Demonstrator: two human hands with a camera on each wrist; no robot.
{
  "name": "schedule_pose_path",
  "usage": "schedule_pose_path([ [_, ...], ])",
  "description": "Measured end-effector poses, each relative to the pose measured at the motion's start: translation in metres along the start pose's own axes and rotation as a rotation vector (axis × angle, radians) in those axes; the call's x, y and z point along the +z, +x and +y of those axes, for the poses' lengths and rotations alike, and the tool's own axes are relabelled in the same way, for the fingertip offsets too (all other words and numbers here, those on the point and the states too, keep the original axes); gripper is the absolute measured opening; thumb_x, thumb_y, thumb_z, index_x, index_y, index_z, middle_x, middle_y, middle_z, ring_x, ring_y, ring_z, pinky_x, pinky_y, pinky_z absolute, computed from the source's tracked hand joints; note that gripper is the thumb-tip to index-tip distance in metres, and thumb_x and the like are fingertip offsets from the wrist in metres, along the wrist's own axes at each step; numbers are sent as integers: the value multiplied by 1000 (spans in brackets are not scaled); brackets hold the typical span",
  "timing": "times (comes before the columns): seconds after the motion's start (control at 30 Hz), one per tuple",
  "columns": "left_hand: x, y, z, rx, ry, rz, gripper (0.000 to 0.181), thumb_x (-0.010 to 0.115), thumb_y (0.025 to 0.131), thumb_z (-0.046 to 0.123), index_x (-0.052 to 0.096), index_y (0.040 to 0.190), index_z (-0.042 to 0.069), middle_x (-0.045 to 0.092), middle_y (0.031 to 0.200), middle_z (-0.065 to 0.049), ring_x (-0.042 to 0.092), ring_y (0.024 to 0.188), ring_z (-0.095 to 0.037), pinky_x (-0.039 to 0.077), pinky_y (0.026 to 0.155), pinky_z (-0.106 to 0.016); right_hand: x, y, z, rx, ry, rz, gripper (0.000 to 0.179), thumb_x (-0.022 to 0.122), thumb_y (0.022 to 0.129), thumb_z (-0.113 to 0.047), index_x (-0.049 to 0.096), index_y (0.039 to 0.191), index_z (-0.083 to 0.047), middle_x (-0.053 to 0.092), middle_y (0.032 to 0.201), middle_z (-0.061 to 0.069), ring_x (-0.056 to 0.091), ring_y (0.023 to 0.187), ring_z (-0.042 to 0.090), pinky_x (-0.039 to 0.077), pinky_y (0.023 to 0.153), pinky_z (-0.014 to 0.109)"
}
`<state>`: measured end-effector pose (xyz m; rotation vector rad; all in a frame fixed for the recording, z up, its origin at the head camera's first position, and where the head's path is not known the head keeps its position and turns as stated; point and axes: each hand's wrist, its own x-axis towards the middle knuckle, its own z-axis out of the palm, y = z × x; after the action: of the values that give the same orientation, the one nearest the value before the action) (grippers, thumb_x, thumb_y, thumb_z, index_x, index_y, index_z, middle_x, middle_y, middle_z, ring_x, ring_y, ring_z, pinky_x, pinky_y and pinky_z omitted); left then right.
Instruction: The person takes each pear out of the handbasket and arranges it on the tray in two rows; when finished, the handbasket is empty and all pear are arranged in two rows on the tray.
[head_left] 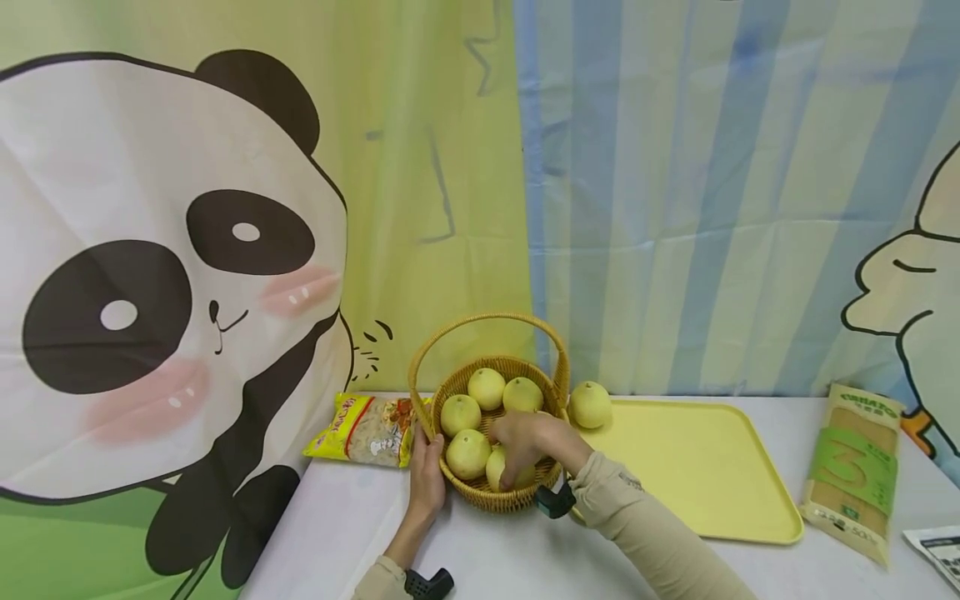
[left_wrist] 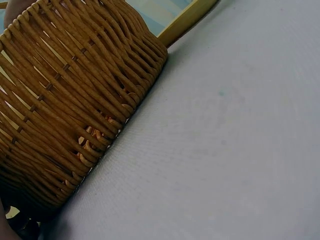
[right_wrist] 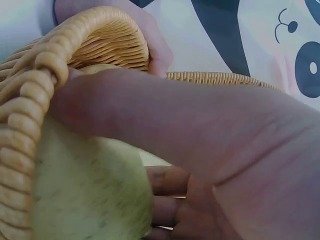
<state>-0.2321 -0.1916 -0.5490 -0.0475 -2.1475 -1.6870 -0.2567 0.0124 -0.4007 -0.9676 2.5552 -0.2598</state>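
A woven wicker basket (head_left: pixel 498 502) with a tall arched handle holds several round, pale green melons (head_left: pixel 467 455). My left hand (head_left: pixel 427 475) holds the basket's left side near the foot of the handle. In the left wrist view the basket's woven wall (left_wrist: pixel 80 80) fills the upper left, its base against the white table. Reaching in over the right rim, my right hand (head_left: pixel 536 442) grips a melon (right_wrist: pixel 95 185) at the front of the basket. Thumb and fingers lie on either side of that melon in the right wrist view.
One more melon (head_left: pixel 590 405) sits at the back left corner of a yellow tray (head_left: pixel 697 467), right of the basket. Left of the basket lies a yellow food packet (head_left: pixel 375 429). A green-and-tan package (head_left: pixel 853 471) lies at the far right. A printed curtain (head_left: pixel 645 208) hangs behind the table.
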Motion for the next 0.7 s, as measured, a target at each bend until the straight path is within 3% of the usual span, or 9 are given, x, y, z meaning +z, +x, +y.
schedule_pose_path([
  [0.13, -1, 0, 0, 6, -4, -2, 59, 38, 111, 21, 28, 168, 12, 36, 170, -17, 32, 158, -37, 21, 129, -57, -2, -4, -1, 2, 34, 6, 57, 98, 74, -28, 67, 120, -12, 68, 102, -4, 59, 89, 9, 53, 79, 28],
  [0.3, -1, 0, -2, 8, 1, 0, 59, 37, 111, 21, 26, 169, 10, 33, 172, -17, 30, 159, -37, 19, 129, -57, -3, -8, 2, -24, 141, 29, 82, 99, 72, -21, 59, 143, -12, 71, 128, 6, 66, 113, 16, 56, 97, 34],
  [0.5, -1, 0, -4, -5, 1, 1, 59, 38, 111, 21, 27, 168, 12, 35, 171, -15, 31, 158, -34, 20, 129, -55, -3, -8, 10, -127, 224, 113, 85, 100, 66, -11, 61, 141, -16, 72, 127, 8, 67, 115, 20, 57, 92, 32],
  [0.7, 0, 0, -2, -2, -11, -1, 58, 38, 111, 21, 28, 168, 13, 36, 170, -15, 32, 158, -33, 21, 129, -55, -3, -12, 20, -225, 313, 264, 77, 100, 60, -9, 67, 129, -9, 73, 122, 10, 68, 112, 24, 58, 94, 39],
])
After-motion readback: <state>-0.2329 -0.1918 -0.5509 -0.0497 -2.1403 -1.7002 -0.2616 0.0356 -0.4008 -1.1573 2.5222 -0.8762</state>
